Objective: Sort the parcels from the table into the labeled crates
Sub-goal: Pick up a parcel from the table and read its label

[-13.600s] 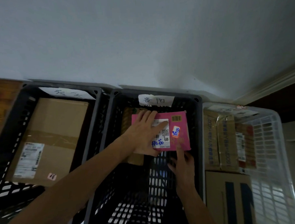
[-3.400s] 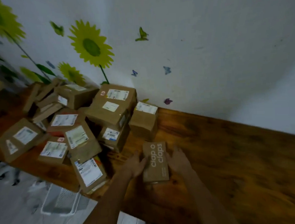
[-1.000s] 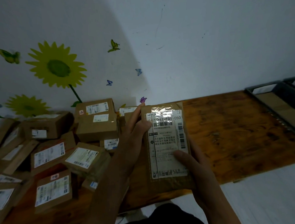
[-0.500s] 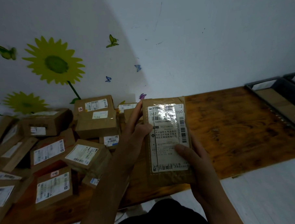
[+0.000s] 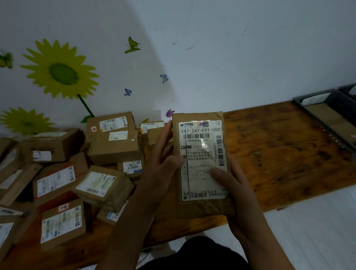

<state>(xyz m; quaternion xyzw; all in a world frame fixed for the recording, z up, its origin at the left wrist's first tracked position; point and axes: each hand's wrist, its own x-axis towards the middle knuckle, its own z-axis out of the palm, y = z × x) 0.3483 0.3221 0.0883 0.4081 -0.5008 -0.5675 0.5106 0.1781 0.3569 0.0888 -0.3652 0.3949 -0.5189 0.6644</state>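
- The step in hand looks like reading the address: a flat brown parcel [image 5: 201,164] is held upright above the wooden surface [image 5: 275,151], its white shipping label [image 5: 202,160] turned toward the camera.
- The left hand [image 5: 164,166] grips the parcel's left edge, thumb pressed on the label and fingers curled behind.
- The right hand [image 5: 234,193] cups the parcel from the lower right, its thumb lying across the bottom half of the label; the other fingers are hidden behind the cardboard.
- The label's large code and several lines of address print are legible enough to be read, though glare covers a patch near the middle.
- A heap of unsorted boxes [image 5: 72,170] crowds the left part of the surface, so most of the sorting seems still to be done.
- At the far right edge sits a dark crate [image 5: 333,124] with a box inside it; its tag is too small to read.
- The next move likely calls for matching the destination to a crate tag, turning right, and lowering the parcel flat into that crate.
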